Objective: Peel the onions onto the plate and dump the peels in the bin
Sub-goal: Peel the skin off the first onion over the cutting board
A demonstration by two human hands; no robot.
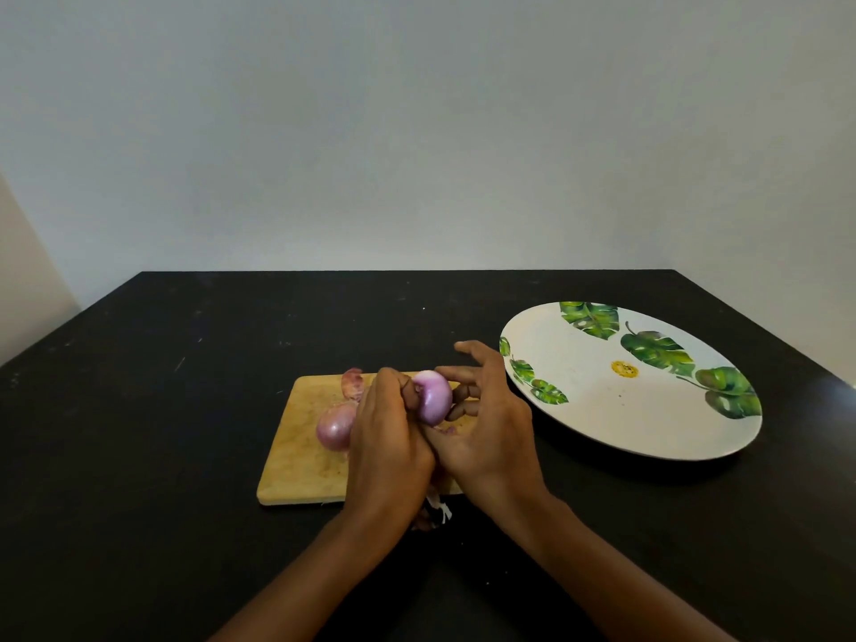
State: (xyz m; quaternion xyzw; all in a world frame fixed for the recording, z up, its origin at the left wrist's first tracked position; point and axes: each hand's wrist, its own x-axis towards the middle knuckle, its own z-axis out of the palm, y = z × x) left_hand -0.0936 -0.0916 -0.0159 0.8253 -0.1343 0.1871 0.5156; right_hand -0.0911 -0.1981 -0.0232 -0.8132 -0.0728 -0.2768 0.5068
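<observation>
Purple onion point(433, 403) is being held over the board point(301, 447): left hand point(389, 442) fingers point(410, 398) are pinching its end, right hand point(491, 433) fingers point(456, 373) are curling behind it.

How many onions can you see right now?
2. One pale purple peeled onion is held between the left hand and right hand; one shiny red unpeeled onion lies on the wooden cutting board. The hands may hide more.
</observation>
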